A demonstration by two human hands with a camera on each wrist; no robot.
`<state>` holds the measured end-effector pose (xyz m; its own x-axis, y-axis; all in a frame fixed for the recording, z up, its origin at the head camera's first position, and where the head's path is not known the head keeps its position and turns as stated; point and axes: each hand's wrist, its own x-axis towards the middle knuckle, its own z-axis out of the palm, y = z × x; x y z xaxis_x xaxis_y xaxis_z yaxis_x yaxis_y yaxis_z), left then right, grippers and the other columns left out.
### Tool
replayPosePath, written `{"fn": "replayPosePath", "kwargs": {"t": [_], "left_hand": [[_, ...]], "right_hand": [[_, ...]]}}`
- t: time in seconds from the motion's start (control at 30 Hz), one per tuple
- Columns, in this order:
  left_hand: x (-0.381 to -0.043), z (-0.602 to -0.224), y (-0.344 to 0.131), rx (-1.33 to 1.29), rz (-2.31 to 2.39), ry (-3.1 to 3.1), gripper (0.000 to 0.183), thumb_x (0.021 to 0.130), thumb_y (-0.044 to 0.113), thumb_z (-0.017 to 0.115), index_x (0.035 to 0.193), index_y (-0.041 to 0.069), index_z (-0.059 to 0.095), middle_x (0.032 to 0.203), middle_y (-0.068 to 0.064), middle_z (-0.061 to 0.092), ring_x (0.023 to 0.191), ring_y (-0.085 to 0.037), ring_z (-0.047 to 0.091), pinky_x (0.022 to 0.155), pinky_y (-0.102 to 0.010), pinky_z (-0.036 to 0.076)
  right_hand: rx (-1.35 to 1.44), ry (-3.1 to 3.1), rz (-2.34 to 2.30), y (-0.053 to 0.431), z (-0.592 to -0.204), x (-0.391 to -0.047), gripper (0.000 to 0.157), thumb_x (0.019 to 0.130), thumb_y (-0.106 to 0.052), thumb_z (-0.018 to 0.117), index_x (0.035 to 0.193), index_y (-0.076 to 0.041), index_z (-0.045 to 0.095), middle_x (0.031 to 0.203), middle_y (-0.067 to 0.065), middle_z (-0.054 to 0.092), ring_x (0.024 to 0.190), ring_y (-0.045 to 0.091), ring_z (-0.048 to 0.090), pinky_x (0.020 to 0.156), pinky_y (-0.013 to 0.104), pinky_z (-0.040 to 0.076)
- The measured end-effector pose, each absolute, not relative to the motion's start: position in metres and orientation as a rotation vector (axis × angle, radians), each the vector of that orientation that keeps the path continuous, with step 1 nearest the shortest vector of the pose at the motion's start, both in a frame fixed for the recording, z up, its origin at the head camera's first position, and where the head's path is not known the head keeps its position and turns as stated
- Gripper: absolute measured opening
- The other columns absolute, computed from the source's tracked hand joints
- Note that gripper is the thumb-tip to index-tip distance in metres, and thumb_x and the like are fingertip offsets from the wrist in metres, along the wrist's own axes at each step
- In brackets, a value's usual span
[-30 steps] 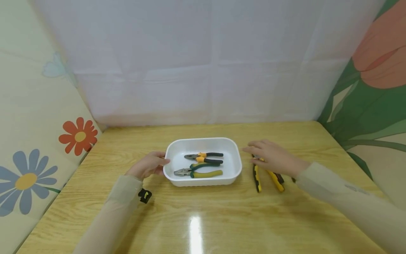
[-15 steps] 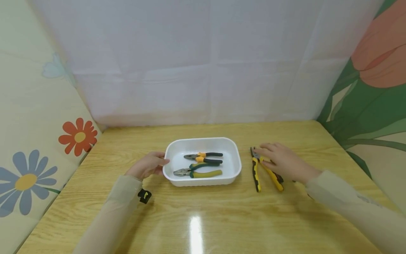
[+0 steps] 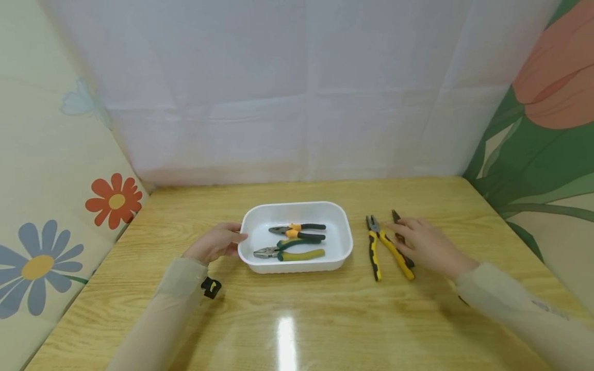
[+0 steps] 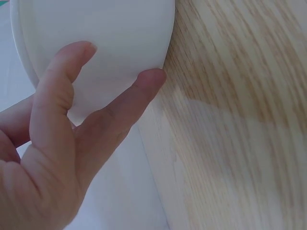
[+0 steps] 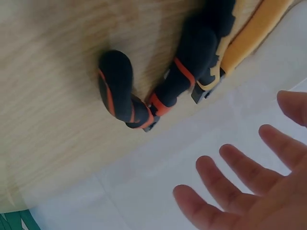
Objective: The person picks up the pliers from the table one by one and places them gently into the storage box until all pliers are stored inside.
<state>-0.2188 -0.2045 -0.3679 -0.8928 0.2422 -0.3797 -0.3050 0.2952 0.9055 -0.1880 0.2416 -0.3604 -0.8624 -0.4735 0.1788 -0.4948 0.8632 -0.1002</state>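
Note:
My left hand (image 3: 215,242) holds the left end of a white plastic tray (image 3: 297,266), thumb over the rim and fingers against the outer wall (image 4: 129,43). In the tray lie pliers with black and orange handles (image 3: 306,234) and combination pliers with green and yellow handles (image 3: 301,254). To its right, yellow and black pliers (image 3: 374,232) lie on the table with handles spread. My right hand (image 3: 429,248) hovers over darker pliers beside them, partly hiding them. In the right wrist view these have black handles with red-orange trim (image 5: 115,84); my fingers (image 5: 216,182) are spread and apart from them.
A wood-grain table (image 3: 325,314) carries everything. White cloth (image 3: 297,103) hangs behind its back edge, with flower-patterned panels on the left (image 3: 42,154) and right (image 3: 557,154). A small black object (image 3: 211,287) shows beside the left wrist.
My right hand has moved right, from over the yellow and black pliers to over the darker ones, uncovering the yellow pair's head. My left hand and the tray have stayed in place.

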Motion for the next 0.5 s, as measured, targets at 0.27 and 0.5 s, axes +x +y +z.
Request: {"fn": "replayPosePath", "kwargs": {"t": [0.27,0.5], "left_hand": [[-0.216,-0.366,-0.204,-0.021,1.634,2.116,0.043,0.100,0.000,0.046,0.136,-0.020,0.035,0.102,-0.020,0.060,0.072,-0.016,0.063,0.063,-0.023,0.057],[-0.216,-0.366,-0.204,-0.028,1.640,2.112,0.044,0.100,0.000,0.046,0.137,-0.019,0.034,0.104,-0.021,0.060,0.073,-0.015,0.063,0.063,-0.023,0.057]], "right_hand": [[0.652,-2.981,0.275,0.250,-0.368,-0.184,0.044,0.088,-0.010,0.069,0.127,0.005,0.059,0.127,0.035,0.050,0.109,0.052,0.049,0.086,0.065,0.045],[0.608,-3.041,0.302,0.255,-0.374,-0.185,0.050,0.086,-0.015,0.071,0.129,0.006,0.056,0.123,0.032,0.051,0.104,0.051,0.051,0.070,0.057,0.052]]}}
